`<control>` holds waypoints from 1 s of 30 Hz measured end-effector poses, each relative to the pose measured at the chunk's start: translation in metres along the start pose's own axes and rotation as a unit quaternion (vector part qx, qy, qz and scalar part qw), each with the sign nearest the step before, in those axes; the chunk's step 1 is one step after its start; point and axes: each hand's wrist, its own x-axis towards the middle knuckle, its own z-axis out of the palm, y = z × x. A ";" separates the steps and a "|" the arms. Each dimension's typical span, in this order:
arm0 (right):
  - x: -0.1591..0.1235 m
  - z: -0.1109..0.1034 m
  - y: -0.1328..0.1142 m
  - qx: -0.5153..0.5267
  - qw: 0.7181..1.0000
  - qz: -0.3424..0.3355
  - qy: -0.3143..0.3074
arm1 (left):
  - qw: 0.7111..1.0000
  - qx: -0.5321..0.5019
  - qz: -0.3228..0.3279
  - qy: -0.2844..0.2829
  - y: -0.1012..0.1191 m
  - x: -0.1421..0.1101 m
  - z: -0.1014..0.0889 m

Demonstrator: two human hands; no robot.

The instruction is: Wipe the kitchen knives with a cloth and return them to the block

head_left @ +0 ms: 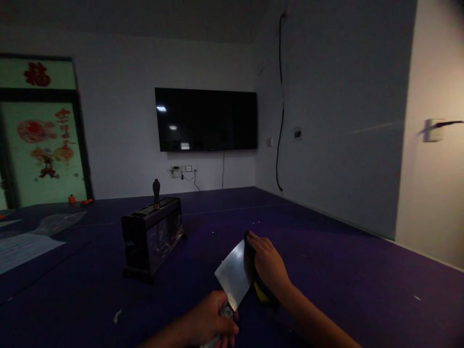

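Observation:
My left hand [208, 321] is closed round the handle of a cleaver [234, 276], whose broad steel blade points up and away from me. My right hand [268, 263] lies over a dark cloth or sponge [249, 256] pressed against the blade's right side; a yellow patch shows under the wrist [260, 291]. Both hands hover low over the purple surface [326, 270].
A black knife block [152, 237] with one dark handle [156, 191] sticking up stands to the left ahead. Clear plastic sheets [32, 239] lie at far left. A dark TV [206, 119] hangs on the back wall, a cable [281, 96] runs down the right wall.

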 end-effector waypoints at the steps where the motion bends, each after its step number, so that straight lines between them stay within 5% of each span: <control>1: 0.000 0.001 0.000 -0.001 1.000 0.001 0.000 | 1.000 -0.001 0.000 0.003 -0.001 0.001 0.000; 30: -0.006 0.000 -0.019 0.019 0.998 0.001 -0.063 | 0.998 -0.044 0.018 0.050 -0.015 0.010 -0.003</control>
